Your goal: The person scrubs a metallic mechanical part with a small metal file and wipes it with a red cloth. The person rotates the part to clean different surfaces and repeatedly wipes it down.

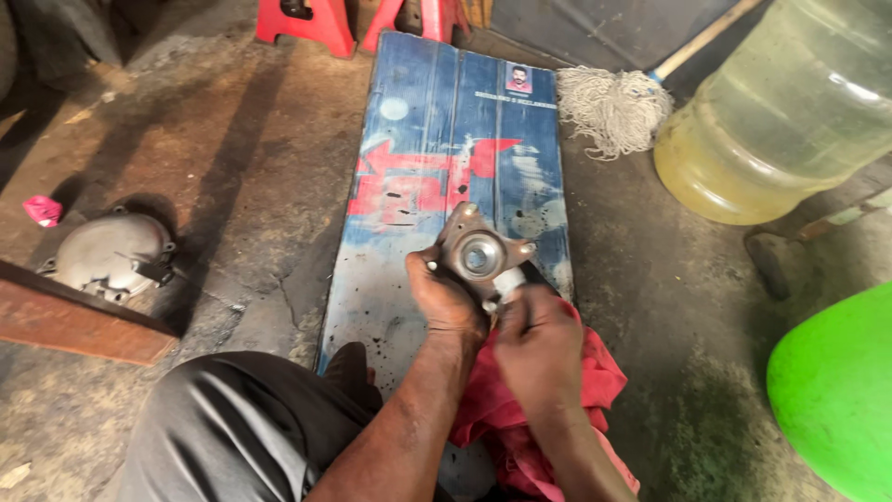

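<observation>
Head view: left hand (444, 299) clamped on metal hub housing (478, 253), bore facing up, above blue board (437, 121); right hand (534, 349), just beside, closed on red rag (595, 381).

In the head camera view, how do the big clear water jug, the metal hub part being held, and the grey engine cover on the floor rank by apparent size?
1. Water jug
2. Engine cover
3. Metal hub part

The last two look close; the hub sits nearer the camera, so their order is unsure.

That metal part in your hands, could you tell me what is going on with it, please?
A person crouches over a blue painted board on a grimy workshop floor. The left hand grips a round metal housing with a central bearing hole, while the right hand presses against its lower edge, above a red rag. A grey engine cover lies aside.
</observation>
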